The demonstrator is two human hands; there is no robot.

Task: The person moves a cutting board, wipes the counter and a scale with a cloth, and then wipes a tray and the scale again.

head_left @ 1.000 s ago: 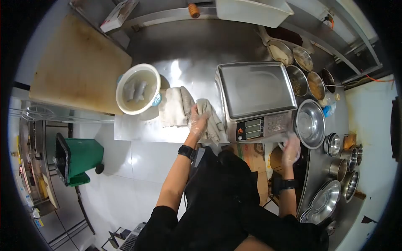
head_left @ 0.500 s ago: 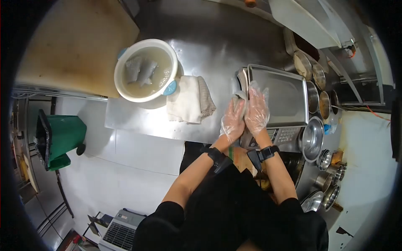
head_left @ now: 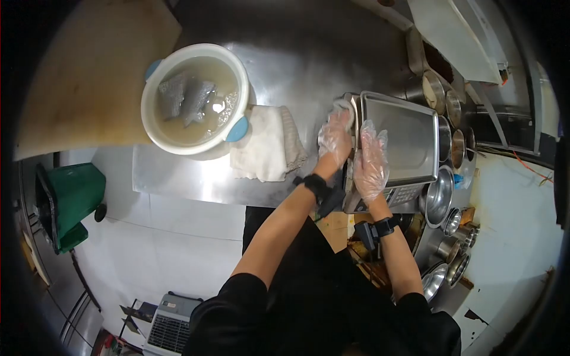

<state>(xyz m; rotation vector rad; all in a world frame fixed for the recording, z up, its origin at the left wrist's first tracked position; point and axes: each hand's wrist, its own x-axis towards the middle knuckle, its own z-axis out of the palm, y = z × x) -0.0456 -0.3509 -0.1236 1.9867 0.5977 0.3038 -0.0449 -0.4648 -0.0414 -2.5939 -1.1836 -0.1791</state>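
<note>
My left hand [head_left: 336,139], in a clear plastic glove, presses a greyish-white cloth [head_left: 342,105] against the left side of a digital scale [head_left: 356,204]. The fingers curl over the cloth and hide part of it. Gloved likewise, my right hand [head_left: 373,160] lies with fingers stretched along the left edge of the scale's metal pan [head_left: 407,136]. Left of the scale, a folded white towel [head_left: 261,142] rests on the steel table [head_left: 291,77]. Beside the towel stands a white tub [head_left: 152,121] with blue handles, holding cloudy water and silvery pieces that look like fish.
Metal bowls and pots [head_left: 438,196] crowd the right side beyond the scale. A large board [head_left: 89,71] with a stained surface is at the upper left. On the floor are a green bin [head_left: 77,193] and a grey slatted appliance [head_left: 169,326].
My left hand has slid away from me along the scale's side with the cloth, parting from my right hand. The right hand stays by the pan edge. The camera view has shifted slightly.
</note>
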